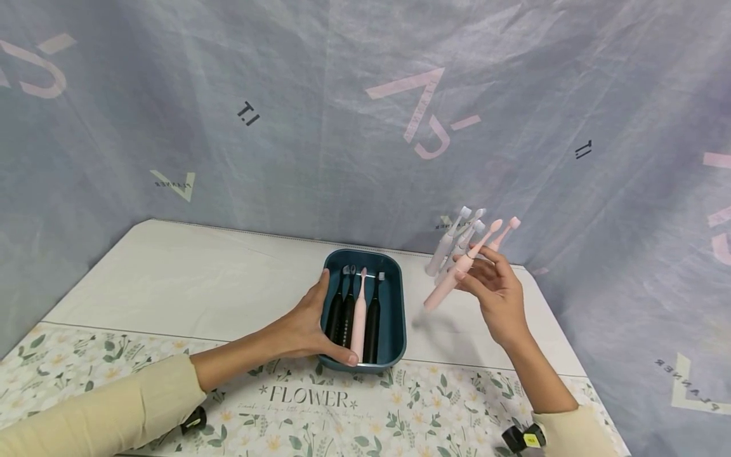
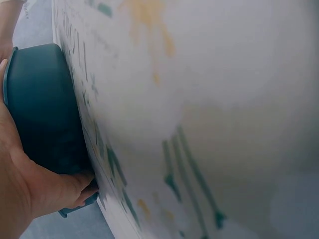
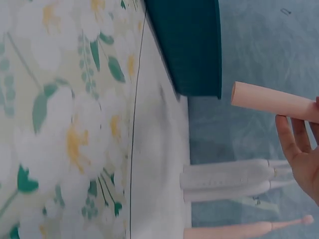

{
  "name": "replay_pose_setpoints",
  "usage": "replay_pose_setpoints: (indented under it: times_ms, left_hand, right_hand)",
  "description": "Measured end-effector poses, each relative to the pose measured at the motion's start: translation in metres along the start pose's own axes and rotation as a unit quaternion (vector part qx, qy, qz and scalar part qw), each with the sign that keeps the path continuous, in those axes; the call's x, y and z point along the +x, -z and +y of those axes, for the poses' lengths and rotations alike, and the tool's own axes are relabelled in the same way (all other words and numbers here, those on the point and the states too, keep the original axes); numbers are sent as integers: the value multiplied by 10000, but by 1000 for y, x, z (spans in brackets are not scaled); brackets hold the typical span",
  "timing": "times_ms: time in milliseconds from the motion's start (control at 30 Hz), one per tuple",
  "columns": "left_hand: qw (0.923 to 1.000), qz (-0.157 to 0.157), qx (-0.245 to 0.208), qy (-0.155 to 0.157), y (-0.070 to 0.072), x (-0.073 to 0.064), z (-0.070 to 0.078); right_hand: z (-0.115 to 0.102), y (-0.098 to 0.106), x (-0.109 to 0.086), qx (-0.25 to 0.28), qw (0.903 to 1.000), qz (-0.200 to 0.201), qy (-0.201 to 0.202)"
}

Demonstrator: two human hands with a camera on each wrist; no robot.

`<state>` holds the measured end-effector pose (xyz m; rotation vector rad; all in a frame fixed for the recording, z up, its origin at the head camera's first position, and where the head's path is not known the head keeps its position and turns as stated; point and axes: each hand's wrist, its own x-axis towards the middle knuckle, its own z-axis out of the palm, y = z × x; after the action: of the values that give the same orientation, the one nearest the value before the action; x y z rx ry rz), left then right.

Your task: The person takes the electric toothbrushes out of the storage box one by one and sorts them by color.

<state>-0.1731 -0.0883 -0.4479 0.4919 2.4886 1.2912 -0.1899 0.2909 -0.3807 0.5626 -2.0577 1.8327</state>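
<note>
A pink electric toothbrush (image 1: 448, 285) is pinched in my right hand (image 1: 499, 295), tilted with its head up and to the right. In the right wrist view its handle (image 3: 269, 102) hangs above the table, beyond the bin's edge. My left hand (image 1: 311, 327) holds the teal bin (image 1: 404, 317) at its near left corner, thumb over the front rim; the left wrist view shows fingers against the bin's wall (image 2: 45, 109). Inside the bin lie several black toothbrushes (image 1: 373, 320) and one pink toothbrush (image 1: 358, 324), side by side, heads pointing away.
White toothbrushes (image 1: 438, 255) stand upright at the back right, behind my right hand. Another pink toothbrush (image 3: 229, 230) stands beside them. A floral mat (image 1: 274, 438) covers the table's front part, and a grey printed curtain (image 1: 297, 158) hangs behind.
</note>
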Motion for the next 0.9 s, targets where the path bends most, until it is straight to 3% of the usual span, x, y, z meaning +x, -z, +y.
replay_pose_setpoints:
  times_ms: [433,633,900]
  left_hand:
    - [10000,-32,70,-16,0,-1,2]
    - [10000,-20,52,0,0,-2,2]
    - [10000,-20,38,6,0,-1,1]
  right_hand:
    - [6,35,7,84,9984,548,-62]
    - [11,49,12,330,9953,885,-218]
    - [18,64,16,213,9924,1127,-449]
